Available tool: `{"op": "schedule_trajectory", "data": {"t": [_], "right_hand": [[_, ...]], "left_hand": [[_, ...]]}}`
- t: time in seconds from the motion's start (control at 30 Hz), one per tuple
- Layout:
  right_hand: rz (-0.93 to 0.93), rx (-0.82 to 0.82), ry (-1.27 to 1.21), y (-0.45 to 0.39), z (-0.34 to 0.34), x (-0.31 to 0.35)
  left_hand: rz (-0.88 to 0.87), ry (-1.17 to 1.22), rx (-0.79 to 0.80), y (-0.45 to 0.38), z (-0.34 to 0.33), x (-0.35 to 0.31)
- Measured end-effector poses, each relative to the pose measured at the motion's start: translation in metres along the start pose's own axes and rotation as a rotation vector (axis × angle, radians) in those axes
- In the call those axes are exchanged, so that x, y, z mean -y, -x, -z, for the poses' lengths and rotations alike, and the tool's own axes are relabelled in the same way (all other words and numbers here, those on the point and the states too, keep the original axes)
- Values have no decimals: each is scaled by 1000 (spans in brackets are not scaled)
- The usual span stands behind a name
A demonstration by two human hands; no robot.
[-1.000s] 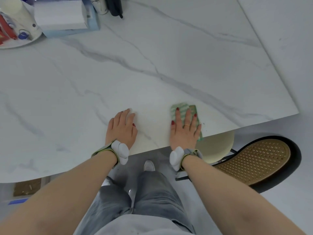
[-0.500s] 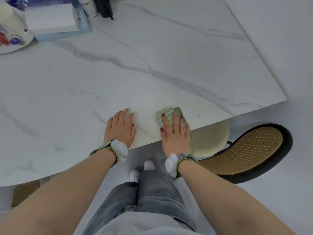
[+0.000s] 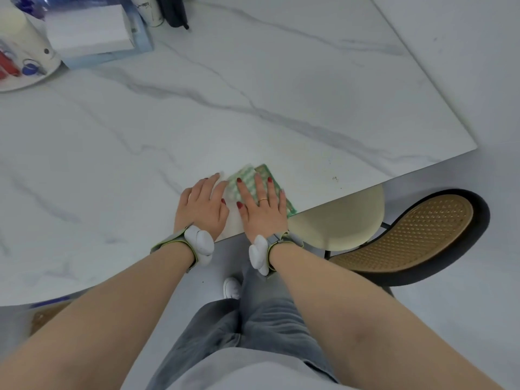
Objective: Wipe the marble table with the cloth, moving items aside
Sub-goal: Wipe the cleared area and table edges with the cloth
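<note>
Near the front edge of the marble counter, a green patterned cloth is pressed flat under the right hand, whose fingers are laid straight across it with nothing clasped (a ring is seen on one finger). Only the cloth's far end and right border are left showing past the fingertips. Just beside it, the left hand is rested palm-down on the bare counter, fingers relaxed, almost touching the cloth's left edge. At the far left corner, a tissue box is seen.
</note>
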State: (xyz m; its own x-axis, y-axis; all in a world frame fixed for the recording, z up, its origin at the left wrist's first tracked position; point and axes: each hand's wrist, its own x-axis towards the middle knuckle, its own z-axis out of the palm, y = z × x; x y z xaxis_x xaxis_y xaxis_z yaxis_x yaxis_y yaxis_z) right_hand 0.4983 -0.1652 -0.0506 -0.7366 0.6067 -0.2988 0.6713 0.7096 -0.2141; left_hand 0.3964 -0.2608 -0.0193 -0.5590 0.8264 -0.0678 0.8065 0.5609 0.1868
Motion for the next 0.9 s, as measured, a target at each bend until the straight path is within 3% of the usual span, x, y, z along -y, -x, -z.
{"op": "schedule_trajectory", "data": {"t": [0.1, 0.33, 0.5, 0.6, 0.7, 0.9], "right_hand": [[5, 6, 14, -10, 9, -20], [-229, -23, -43, -45, 39, -106], [-417, -73, -55, -56, 50, -140], [-231, -75, -56, -48, 35, -113], [-50, -186, -88, -39, 21, -97], [-127, -231, -50, -52, 32, -152]], "left_hand": [[-12, -15, 47, -3, -1, 2], [-39, -89, 167, -31, -8, -20], [-54, -83, 140, -65, -11, -54], [-28, -67, 135, -80, -18, -78], [39, -119, 116, -90, -23, -101], [62, -153, 69, -107, -29, -130]]}}
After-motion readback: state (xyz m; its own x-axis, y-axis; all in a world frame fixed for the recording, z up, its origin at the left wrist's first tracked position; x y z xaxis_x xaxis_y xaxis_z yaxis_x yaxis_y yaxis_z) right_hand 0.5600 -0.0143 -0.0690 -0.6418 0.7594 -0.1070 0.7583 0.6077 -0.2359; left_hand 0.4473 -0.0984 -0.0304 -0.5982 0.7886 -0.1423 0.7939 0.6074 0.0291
